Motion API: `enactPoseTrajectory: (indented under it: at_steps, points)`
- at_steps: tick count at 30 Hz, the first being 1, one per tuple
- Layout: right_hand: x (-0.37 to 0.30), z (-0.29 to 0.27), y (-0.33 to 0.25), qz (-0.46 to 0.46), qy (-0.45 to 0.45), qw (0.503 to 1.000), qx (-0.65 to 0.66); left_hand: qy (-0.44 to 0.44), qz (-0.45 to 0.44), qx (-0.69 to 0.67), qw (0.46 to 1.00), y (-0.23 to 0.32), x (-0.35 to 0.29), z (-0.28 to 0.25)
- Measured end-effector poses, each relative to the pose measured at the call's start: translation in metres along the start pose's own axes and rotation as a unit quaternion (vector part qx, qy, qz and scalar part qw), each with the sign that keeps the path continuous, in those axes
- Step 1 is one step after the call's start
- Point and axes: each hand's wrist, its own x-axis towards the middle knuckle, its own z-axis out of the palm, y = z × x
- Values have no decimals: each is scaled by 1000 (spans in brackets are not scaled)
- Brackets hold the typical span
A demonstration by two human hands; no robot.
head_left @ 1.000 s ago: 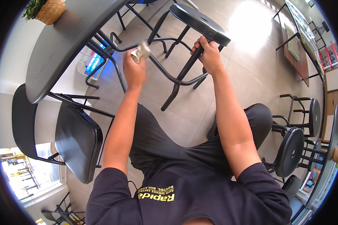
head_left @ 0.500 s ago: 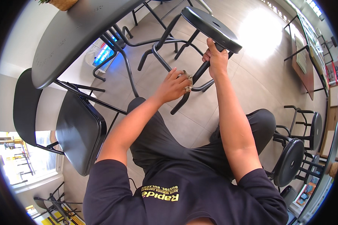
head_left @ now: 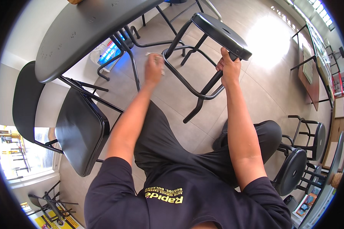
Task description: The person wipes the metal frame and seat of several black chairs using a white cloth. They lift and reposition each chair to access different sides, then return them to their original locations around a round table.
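Observation:
A black stool with a round seat and tubular legs is tilted in front of me. My right hand is wrapped round the top of its near leg, just under the seat. In my left hand is a pale cloth, crumpled and partly covered by my fingers. That hand is slightly blurred and sits beside the left end of the stool's foot ring.
A dark table stands at the upper left, with a black folding chair below it. More black stools are at the lower right. A brown-topped table is at the far right.
My left hand has moved left and away from me with the cloth, off the near leg to the ring's left end. My right hand keeps its hold on the stool.

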Motion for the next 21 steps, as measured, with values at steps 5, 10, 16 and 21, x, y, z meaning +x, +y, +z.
enactPoseTrajectory:
  at_steps: [5,10,16,21]
  points:
    - [1,-1,1,4,12,1000,2,21,48,98,994,69,-65,31]
    - [9,-10,5,2,10,1000,-16,-72,105,133,983,121,-119,46]
    - [11,-20,2,7,-28,999,-34,-190,246,23,950,109,-120,36]
    - [12,-17,-5,25,-23,999,-42,-74,238,140,958,47,-41,3]
